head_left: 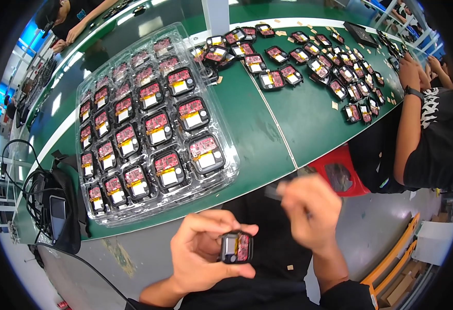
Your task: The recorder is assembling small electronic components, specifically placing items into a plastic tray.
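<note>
Ahead, past left fingertips (249,229), see a loaded clear tray (228,165) and scattered modules (272,79). Find the squarish module (237,247) gripped in the left hand (196,253), with red board (244,248) toward the blurred right hand (311,209); cannot tell long axis or right-hand grip.

Tray (229,170) left of loose modules (320,67) on table (268,132)

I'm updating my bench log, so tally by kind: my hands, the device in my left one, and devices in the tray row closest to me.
Left hand and right hand: 2
Held device: 1
Closest-row devices in the clear tray: 5
Total: 8
</note>
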